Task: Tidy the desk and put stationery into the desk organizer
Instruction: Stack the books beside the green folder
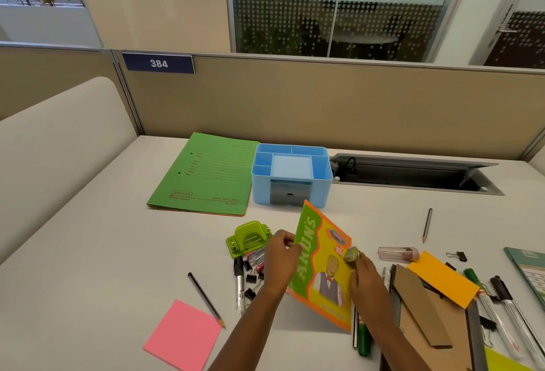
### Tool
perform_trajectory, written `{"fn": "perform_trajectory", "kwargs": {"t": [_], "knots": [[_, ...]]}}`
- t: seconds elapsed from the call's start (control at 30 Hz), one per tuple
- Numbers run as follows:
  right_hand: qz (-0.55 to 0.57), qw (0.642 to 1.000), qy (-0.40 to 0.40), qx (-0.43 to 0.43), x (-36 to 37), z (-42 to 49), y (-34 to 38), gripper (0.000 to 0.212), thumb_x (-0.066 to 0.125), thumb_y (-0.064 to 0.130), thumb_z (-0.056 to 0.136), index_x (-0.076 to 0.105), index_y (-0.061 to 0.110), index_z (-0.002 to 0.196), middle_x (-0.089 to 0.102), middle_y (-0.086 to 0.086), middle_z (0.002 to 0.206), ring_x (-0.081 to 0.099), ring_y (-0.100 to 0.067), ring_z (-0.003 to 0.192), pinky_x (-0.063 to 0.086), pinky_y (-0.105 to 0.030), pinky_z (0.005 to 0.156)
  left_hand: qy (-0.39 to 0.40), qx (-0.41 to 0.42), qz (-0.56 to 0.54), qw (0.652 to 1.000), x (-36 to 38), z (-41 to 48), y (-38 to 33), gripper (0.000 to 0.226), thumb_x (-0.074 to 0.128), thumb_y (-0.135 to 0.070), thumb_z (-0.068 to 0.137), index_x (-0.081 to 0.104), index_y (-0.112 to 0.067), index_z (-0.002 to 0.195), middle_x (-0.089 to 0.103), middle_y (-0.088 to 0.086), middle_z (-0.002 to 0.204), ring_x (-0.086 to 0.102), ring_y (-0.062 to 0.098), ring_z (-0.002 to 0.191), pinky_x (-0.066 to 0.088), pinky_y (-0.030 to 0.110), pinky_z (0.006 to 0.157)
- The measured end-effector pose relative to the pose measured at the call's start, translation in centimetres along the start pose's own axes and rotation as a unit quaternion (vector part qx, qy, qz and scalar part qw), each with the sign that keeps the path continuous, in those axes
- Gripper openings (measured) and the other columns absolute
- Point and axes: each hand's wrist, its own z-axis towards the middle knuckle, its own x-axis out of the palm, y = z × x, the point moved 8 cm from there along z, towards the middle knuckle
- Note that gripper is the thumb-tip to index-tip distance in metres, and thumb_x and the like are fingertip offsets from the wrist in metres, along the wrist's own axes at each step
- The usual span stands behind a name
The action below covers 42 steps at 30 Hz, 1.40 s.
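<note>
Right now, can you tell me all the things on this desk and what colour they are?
file folder: one, green, back left
desk organizer: one, blue, right of the folder
hole punch: one, green, in front of the folder
notebook: one, orange, green and yellow, tilted up mid-desk
pencils: two, dark, one front left, one right
sticky notes: one pad, pink, front left
binder clips: several, black, below the hole punch
card: one, orange, right
board: one, brown, front right
left hand: grips the notebook's left edge
right hand: pinches a small yellowish thing
</note>
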Motion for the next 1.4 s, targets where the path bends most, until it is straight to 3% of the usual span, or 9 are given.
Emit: {"fn": "perform_trajectory", "kwargs": {"t": [0.23,0.47,0.63,0.77,0.83,0.9,1.03,1.2,1.4], "knots": [[-0.021,1.000,0.011,0.010,0.5,0.4,-0.1,0.042,0.035,-0.001,0.093,0.037,-0.003,0.135,0.030,-0.017,0.147,0.029,-0.028,0.136,0.024,-0.032,0.111,-0.074,0.081,0.006,0.994,-3.5,-0.8,-3.9,0.009,0.058,-0.006,0.086,0.052,-0.012,0.086,0.053,0.001,0.090,0.049,0.015,0.083,0.034,0.019,0.064],[0.159,0.986,-0.051,-0.013,-1.8,0.1,4.6,0.031,0.045,0.008,0.094,0.050,-0.001,0.123,0.052,-0.018,0.128,0.047,-0.030,0.120,0.035,-0.033,0.100,-0.126,0.077,-0.060,0.987,-7.9,-0.4,-4.3,0.005,0.059,-0.005,0.085,0.059,-0.009,0.088,0.058,0.002,0.087,0.055,0.020,0.084,0.043,0.027,0.073],[0.345,0.932,0.104,0.039,1.4,0.5,10.1,0.029,0.046,0.022,0.095,0.054,0.009,0.119,0.064,-0.014,0.112,0.062,-0.026,0.097,0.050,-0.042,0.090,-0.134,-0.021,-0.192,0.972,-11.7,1.9,-1.5,0.015,0.058,0.000,0.086,0.060,-0.010,0.075,0.062,0.009,0.080,0.058,0.027,0.082,0.049,0.042,0.080],[0.384,0.899,0.208,0.033,3.9,-0.4,14.0,0.014,0.050,0.010,0.092,0.056,0.013,0.104,0.065,-0.003,0.082,0.064,-0.010,0.061,0.053,-0.019,0.052,-0.160,-0.043,-0.211,0.963,-16.2,3.1,0.5,0.019,0.059,0.001,0.084,0.062,-0.011,0.070,0.061,0.011,0.076,0.057,0.027,0.080,0.049,0.046,0.084],[0.397,0.885,0.239,0.041,5.5,-0.8,15.6,0.017,0.052,0.006,0.091,0.056,0.006,0.108,0.065,-0.008,0.082,0.064,-0.008,0.051,0.051,-0.019,0.046,-0.174,-0.037,-0.186,0.966,-18.6,3.4,1.3,0.012,0.059,0.003,0.083,0.064,-0.005,0.076,0.060,0.007,0.073,0.055,0.025,0.078,0.048,0.041,0.080],[0.386,0.884,0.261,0.043,7.2,-1.2,17.2,0.023,0.055,0.009,0.090,0.055,0.001,0.112,0.065,-0.009,0.082,0.063,-0.007,0.049,0.053,-0.021,0.046,-0.196,-0.039,-0.150,0.968,-21.0,3.7,2.4,0.010,0.058,0.004,0.084,0.065,0.004,0.090,0.060,0.005,0.071,0.056,0.024,0.072,0.048,0.036,0.075],[0.350,0.878,0.326,0.033,11.0,-3.1,20.8,0.025,0.053,0.004,0.090,0.053,-0.002,0.114,0.062,-0.012,0.088,0.060,-0.008,0.056,0.052,-0.016,0.047,-0.254,-0.038,-0.040,0.966,-25.8,3.8,4.7,0.014,0.058,0.000,0.084,0.069,0.006,0.091,0.064,0.014,0.078,0.060,0.031,0.080,0.048,0.047,0.085],[0.365,0.839,0.401,0.044,15.8,-6.5,23.9,0.024,0.049,-0.006,0.087,0.056,0.000,0.109,0.056,-0.009,0.078,0.055,-0.003,0.046,0.048,-0.015,0.049,-0.320,-0.046,0.043,0.945,-30.1,2.5,6.5,0.019,0.057,-0.004,0.086,0.069,0.002,0.099,0.068,0.020,0.100,0.060,0.035,0.094,0.038,0.029,0.073],[0.343,0.830,0.440,0.016,18.5,-9.9,26.1,0.023,0.051,-0.003,0.085,0.057,0.010,0.103,0.061,-0.001,0.084,0.053,-0.010,0.066,0.039,-0.016,0.056,-0.339,-0.101,0.093,0.931,-32.4,2.4,9.2,0.022,0.056,-0.009,0.089,0.067,-0.003,0.106,0.066,0.019,0.108,0.057,0.037,0.101,0.038,0.032,0.076]]}}
